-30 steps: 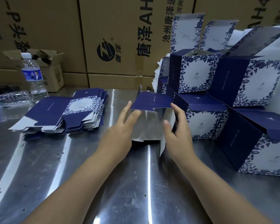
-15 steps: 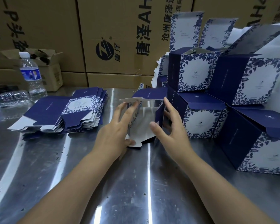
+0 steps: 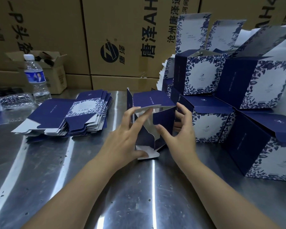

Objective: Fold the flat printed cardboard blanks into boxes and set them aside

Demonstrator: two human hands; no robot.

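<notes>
Now, left hand [image 3: 122, 141]: fingers straight, pressing white flap [image 3: 147, 108] into the half-folded box [image 3: 153, 100].
Right hand [image 3: 182, 133]: pinching the box's right wall.
Tip: square corners before tucking.

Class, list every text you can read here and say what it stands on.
"唐泽AH", sideways, cut off: middle carton.
"沧州唐泽通", cut off: same carton.
"唐泽", by the logo: same carton.
Cut off, unsure: left carton, right carton.
Too small or blurred: water bottle label, half-folded box, folded boxes, flat blanks.
</notes>
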